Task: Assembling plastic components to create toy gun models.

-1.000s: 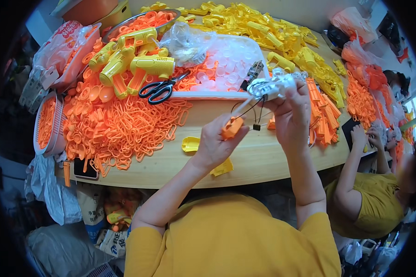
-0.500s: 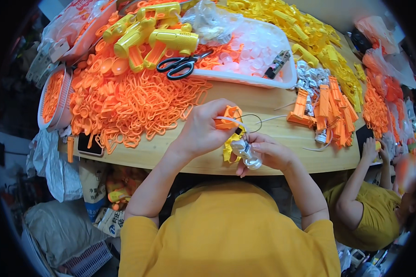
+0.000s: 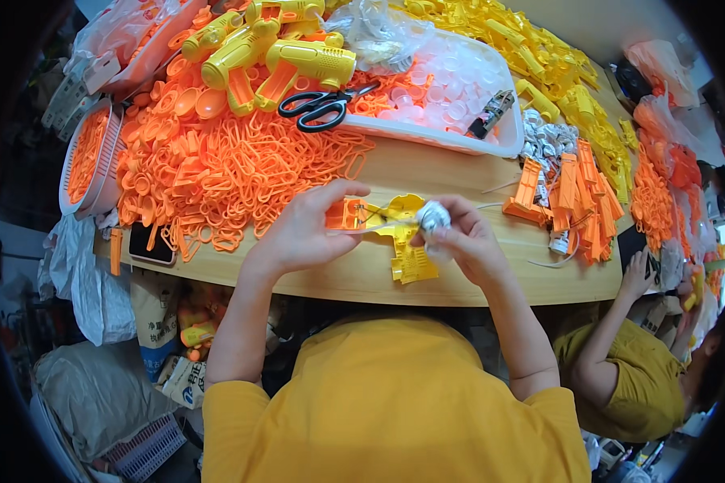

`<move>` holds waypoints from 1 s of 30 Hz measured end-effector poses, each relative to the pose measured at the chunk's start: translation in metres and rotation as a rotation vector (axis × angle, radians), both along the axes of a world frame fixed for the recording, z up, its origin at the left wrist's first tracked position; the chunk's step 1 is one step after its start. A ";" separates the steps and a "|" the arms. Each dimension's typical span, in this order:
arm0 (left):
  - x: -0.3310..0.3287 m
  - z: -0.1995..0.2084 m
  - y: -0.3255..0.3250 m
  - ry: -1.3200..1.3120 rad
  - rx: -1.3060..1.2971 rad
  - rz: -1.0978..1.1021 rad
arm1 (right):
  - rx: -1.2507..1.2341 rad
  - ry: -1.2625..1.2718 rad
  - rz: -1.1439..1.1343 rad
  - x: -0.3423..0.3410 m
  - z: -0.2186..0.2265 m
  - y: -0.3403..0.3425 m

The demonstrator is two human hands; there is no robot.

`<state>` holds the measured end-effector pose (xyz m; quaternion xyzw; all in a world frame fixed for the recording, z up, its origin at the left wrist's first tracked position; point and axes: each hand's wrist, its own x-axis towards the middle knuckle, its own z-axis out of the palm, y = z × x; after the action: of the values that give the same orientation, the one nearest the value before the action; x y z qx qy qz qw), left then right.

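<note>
In my left hand (image 3: pixel 302 229) is an orange plastic holder (image 3: pixel 345 215), gripped between the thumb and fingers. My right hand (image 3: pixel 477 245) pinches a shiny silver part (image 3: pixel 433 216), slightly blurred. A thin pale tube and dark wires stretch between the two pieces. Under and between my hands, a yellow toy shell half (image 3: pixel 413 262) lies on the wooden table. Farther right is a pile of similar orange holders (image 3: pixel 576 193) with tubes sticking out, beside a heap of silver parts (image 3: pixel 544 138).
A mound of orange clips (image 3: pixel 242 173) covers the left side, with yellow toy bodies (image 3: pixel 310 63) and black scissors (image 3: pixel 322 109) behind. A white tray (image 3: pixel 467 146) holds clear cups. Yellow shells (image 3: pixel 532 48) fill the back right. A phone (image 3: pixel 151 244) lies near the left edge. A co-worker (image 3: pixel 620 362) sits at right.
My hands have moved apart, the left going left with the orange holder and the right lifting the silver part. The yellow shell half between them now shows more fully.
</note>
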<state>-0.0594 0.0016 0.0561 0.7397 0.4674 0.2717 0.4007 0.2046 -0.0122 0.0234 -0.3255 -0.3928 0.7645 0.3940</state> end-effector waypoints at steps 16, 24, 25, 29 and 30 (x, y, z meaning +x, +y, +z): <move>0.019 -0.020 -0.033 -0.093 -0.233 0.126 | 0.174 -0.266 -0.410 -0.033 -0.013 -0.005; 0.030 -0.035 -0.041 -0.232 -0.308 0.109 | 0.714 -0.528 -0.721 -0.030 -0.025 -0.013; 0.033 -0.038 -0.043 -0.261 -0.320 0.088 | 0.715 -0.528 -0.722 -0.027 -0.029 -0.012; 0.038 -0.049 -0.044 -0.212 -0.318 0.076 | 0.406 -0.322 -0.695 -0.033 -0.014 -0.007; 0.041 -0.048 -0.045 -0.213 -0.319 0.076 | 0.172 -0.168 -0.681 -0.035 -0.007 -0.007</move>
<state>-0.0184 -0.0438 0.0079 0.6158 0.4871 0.2858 0.5494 0.1698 -0.0189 0.0160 -0.4650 -0.3557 0.5243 0.6184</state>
